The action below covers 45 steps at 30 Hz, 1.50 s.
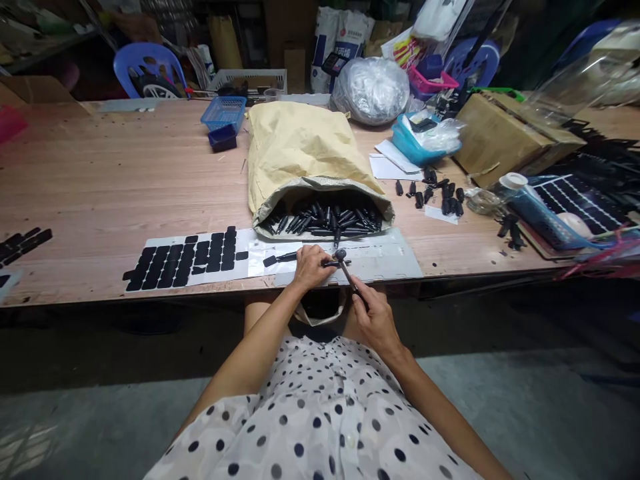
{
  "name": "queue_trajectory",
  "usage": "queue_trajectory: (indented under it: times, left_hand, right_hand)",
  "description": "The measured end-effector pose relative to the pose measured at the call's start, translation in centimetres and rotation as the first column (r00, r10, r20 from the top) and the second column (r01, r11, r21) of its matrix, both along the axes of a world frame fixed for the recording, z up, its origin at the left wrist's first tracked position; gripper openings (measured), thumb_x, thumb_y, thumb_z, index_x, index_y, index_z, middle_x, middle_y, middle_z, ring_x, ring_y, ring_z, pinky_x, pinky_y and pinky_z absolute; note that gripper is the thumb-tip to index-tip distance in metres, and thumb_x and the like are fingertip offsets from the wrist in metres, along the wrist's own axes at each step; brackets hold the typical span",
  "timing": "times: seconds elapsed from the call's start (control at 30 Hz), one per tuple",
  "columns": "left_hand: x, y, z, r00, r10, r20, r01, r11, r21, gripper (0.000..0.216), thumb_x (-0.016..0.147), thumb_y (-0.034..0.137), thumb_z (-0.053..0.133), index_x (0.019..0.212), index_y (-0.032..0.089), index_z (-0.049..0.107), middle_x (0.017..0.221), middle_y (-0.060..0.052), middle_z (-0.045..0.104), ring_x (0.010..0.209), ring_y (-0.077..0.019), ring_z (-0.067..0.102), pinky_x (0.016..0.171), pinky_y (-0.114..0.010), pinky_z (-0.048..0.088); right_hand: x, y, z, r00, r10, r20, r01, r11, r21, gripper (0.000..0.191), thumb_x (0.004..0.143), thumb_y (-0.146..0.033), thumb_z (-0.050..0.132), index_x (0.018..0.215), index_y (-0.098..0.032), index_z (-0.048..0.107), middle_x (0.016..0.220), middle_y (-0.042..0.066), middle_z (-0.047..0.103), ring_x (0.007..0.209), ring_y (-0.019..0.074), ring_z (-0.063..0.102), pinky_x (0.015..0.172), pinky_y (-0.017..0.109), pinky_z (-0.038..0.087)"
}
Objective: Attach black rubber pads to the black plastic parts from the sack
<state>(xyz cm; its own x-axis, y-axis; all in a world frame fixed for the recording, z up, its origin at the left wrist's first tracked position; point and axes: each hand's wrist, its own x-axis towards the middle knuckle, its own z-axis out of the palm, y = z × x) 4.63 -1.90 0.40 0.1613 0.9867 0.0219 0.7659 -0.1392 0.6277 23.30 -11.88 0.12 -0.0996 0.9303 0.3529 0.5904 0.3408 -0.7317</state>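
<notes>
My right hand (375,313) is closed round the dark handle of what looks like a small hammer (347,268), its round metal head up over the table edge. At the left of that head, my left hand (313,265) pinches a slim black plastic part (336,263) against the grey board (395,257). Whether the head touches the part I cannot tell. Another slim black piece (286,257) lies left of my left fingers, beside a small black pad (270,261). Just beyond my hands, a large yellow paper sack (305,143) lies with its mouth towards me, full of black elongated parts (320,219).
To the left, a white sheet (155,242) carries rows of black pads (170,263). An open pouch (320,319) hangs below the table edge between my knees. Blue baskets (223,112), loose black parts (445,193), a cardboard box (500,137) and a plastic-wrapped bundle (371,90) stand farther back.
</notes>
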Motion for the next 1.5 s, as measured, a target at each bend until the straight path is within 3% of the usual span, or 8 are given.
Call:
queue_trajectory:
  times: [0.2,0.37,0.5,0.67,0.93,1.17,1.5]
  left_hand:
    - [0.0,0.0,-0.6,1.000,0.000,-0.005,0.001,0.999,0.049,0.010,0.079,0.031,0.078,0.088,0.030,0.079,0.096,-0.003,0.066,0.106,-0.0272,0.051,0.103,-0.049,0.038]
    - [-0.5,-0.3,-0.4,1.000,-0.017,-0.008,0.018,0.997,0.074,0.028,0.072,0.024,0.074,0.098,0.029,0.080,0.099,-0.005,0.066,0.108,-0.0292,0.052,0.103,-0.050,0.038]
    - [-1.0,-0.4,-0.4,1.000,-0.030,0.005,0.029,0.997,0.076,0.035,0.068,0.020,0.070,0.100,0.026,0.080,0.098,-0.006,0.066,0.108,-0.0299,0.053,0.105,-0.052,0.038]
    - [-1.3,-0.4,-0.7,0.999,-0.029,0.024,0.026,0.995,0.093,0.028,0.070,0.021,0.066,0.094,0.028,0.080,0.095,-0.005,0.065,0.107,-0.0297,0.052,0.104,-0.054,0.038]
    - [-1.4,-0.5,-0.6,0.999,-0.050,0.017,0.048,0.993,0.108,0.030,0.067,0.018,0.067,0.093,0.027,0.079,0.096,-0.005,0.066,0.107,-0.0295,0.053,0.105,-0.053,0.038]
    - [-1.3,-0.3,-0.8,0.999,-0.011,0.052,0.005,0.994,0.111,0.014,0.083,0.026,0.066,0.084,0.027,0.079,0.092,-0.005,0.067,0.105,-0.0281,0.053,0.105,-0.053,0.038]
    - [-1.3,-0.4,-0.3,0.999,-0.017,0.036,0.014,0.997,0.078,0.012,0.081,0.025,0.072,0.086,0.030,0.082,0.093,-0.004,0.068,0.108,-0.0295,0.053,0.106,-0.055,0.038]
  right_hand:
    - [0.3,0.3,-0.3,1.000,0.011,0.024,-0.010,0.998,-0.054,0.046,0.098,-0.024,0.047,0.140,-0.030,0.067,0.119,0.007,0.077,0.111,0.0245,0.071,0.099,0.040,0.059]
    - [0.6,0.7,0.6,0.997,-0.063,-0.051,0.059,0.995,-0.075,0.044,0.097,-0.029,0.050,0.137,-0.027,0.069,0.129,0.007,0.074,0.120,0.0242,0.068,0.106,0.040,0.055]
    - [0.8,0.5,0.3,0.991,-0.096,-0.089,0.085,0.989,-0.124,0.045,0.097,-0.031,0.051,0.137,-0.027,0.068,0.129,0.008,0.074,0.118,0.0241,0.068,0.106,0.043,0.055]
    - [0.6,0.1,0.0,0.987,-0.127,-0.103,0.113,0.984,-0.135,0.042,0.095,-0.030,0.051,0.132,-0.027,0.072,0.127,0.007,0.075,0.119,0.0241,0.068,0.106,0.042,0.055]
    - [0.3,-0.4,-0.3,0.990,-0.056,-0.128,0.035,0.987,-0.158,0.044,0.095,-0.027,0.051,0.134,-0.027,0.071,0.131,0.006,0.074,0.122,0.0241,0.068,0.106,0.040,0.056]
    - [0.4,-0.8,-0.3,0.988,-0.062,-0.141,0.036,0.984,-0.174,0.044,0.095,-0.027,0.052,0.135,-0.028,0.071,0.132,0.005,0.074,0.123,0.0239,0.068,0.108,0.040,0.056]
    - [-0.4,-0.3,-0.1,0.996,-0.023,-0.081,0.011,0.990,-0.143,0.046,0.096,-0.026,0.049,0.139,-0.028,0.068,0.127,0.006,0.075,0.120,0.0243,0.068,0.107,0.042,0.055]
